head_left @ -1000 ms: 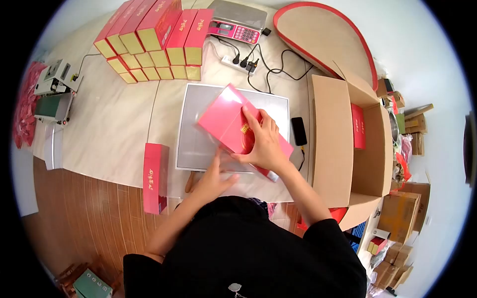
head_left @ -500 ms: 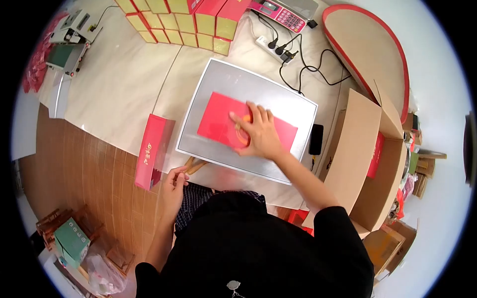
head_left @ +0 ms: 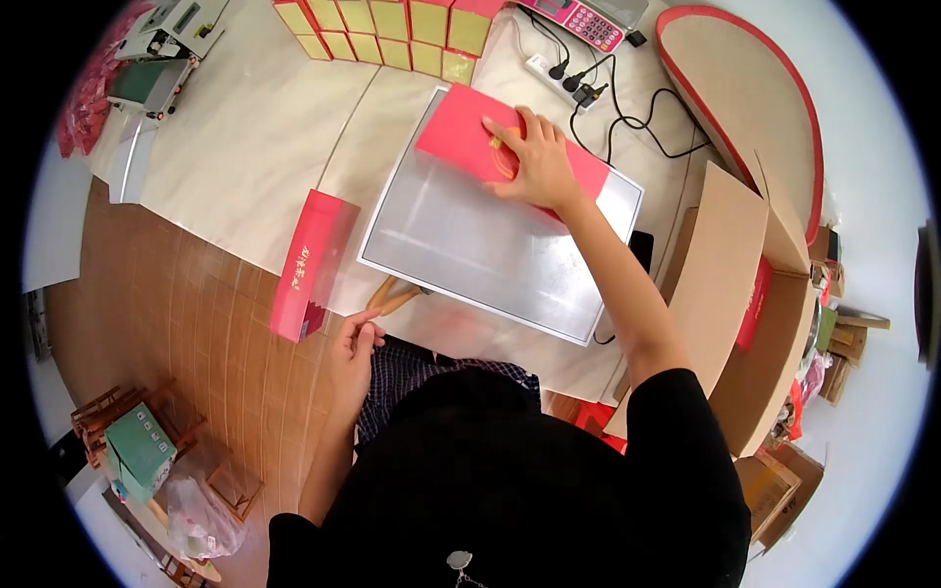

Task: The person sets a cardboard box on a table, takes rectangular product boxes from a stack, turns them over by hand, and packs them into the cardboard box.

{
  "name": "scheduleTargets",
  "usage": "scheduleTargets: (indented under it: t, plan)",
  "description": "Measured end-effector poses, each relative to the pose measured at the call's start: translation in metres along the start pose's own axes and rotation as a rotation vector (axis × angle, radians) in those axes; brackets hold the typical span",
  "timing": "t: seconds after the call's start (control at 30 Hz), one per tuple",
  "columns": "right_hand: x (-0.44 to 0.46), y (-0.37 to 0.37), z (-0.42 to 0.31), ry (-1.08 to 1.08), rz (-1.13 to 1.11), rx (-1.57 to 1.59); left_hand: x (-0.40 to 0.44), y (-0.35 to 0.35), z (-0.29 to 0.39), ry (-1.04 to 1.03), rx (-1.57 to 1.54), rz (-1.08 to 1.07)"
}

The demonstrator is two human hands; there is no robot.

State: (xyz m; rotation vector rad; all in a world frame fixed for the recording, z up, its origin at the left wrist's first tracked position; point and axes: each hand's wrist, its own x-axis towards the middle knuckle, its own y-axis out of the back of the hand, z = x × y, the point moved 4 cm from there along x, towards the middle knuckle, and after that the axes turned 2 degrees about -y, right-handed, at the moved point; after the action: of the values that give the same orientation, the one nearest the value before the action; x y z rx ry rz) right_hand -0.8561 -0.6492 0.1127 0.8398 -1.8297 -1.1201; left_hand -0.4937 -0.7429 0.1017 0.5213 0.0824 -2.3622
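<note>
My right hand (head_left: pixel 537 159) is spread over the top of a red box (head_left: pixel 459 127), with thumb and fingers gripping it. The box lies along the far edge of a silver-grey metal plate (head_left: pixel 480 235) with a white rim. My left hand (head_left: pixel 359 336) hangs at the table's near edge, fingers curled and nothing visible in them. Just beyond it are wooden-handled tools (head_left: pixel 394 296) on the tabletop. Left of the plate, another red box (head_left: pixel 310 267) with gold writing lies at the table edge.
Stacked red and yellow boxes (head_left: pixel 392 37) stand at the back, beside a power strip (head_left: pixel 561 82) and a pink scale (head_left: pixel 591 27). An open carton (head_left: pixel 720 284) is on the right, a red-rimmed tray (head_left: pixel 750 108) behind it. A small machine (head_left: pixel 162 59) is at the far left.
The red box has moved from a slanted, raised position down onto the plate, then to its far edge under my right hand. My left hand has left the box and dropped to the table's near edge.
</note>
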Motion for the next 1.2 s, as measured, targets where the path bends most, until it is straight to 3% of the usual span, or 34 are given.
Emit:
scheduleTargets:
  t: [0.3, 0.57, 0.63, 0.67, 0.7, 0.77, 0.87, 0.93, 1.0, 1.2]
  plan:
    - [-0.114, 0.034, -0.059, -0.114, -0.133, 0.009, -0.018, 0.01, -0.001, -0.033, 0.004, 0.01]
    - [-0.203, 0.068, -0.104, -0.266, -0.237, 0.106, -0.004, -0.011, 0.002, -0.161, -0.011, -0.154]
    - [-0.231, 0.084, -0.093, -0.558, -0.145, 0.461, 0.002, -0.021, 0.007, -0.179, -0.017, -0.224]
    - [-0.241, 0.087, -0.089, -0.679, -0.015, 0.956, 0.003, -0.028, 0.012, -0.163, -0.006, -0.241]
    - [-0.256, 0.095, -0.085, -0.864, -0.021, 1.301, 0.006, -0.037, 0.015, -0.149, 0.007, -0.261]
    - [-0.301, 0.093, -0.071, -1.104, 0.288, 1.794, 0.009, -0.063, 0.023, -0.16, -0.004, -0.359]
    - [-0.312, 0.104, -0.068, -0.943, 0.701, 2.084, 0.002, -0.108, 0.045, -0.224, 0.089, -0.528]
    - [-0.31, 0.115, -0.073, -0.855, 0.829, 2.03, -0.016, -0.143, 0.063, -0.208, 0.037, -0.664]
    - [-0.31, 0.134, -0.083, -0.889, 0.879, 1.832, -0.036, -0.172, 0.076, -0.207, 0.018, -0.862]
    - [-0.305, 0.126, -0.12, -0.494, 0.742, 2.294, -0.076, -0.22, 0.099, -0.153, 0.012, -1.203]
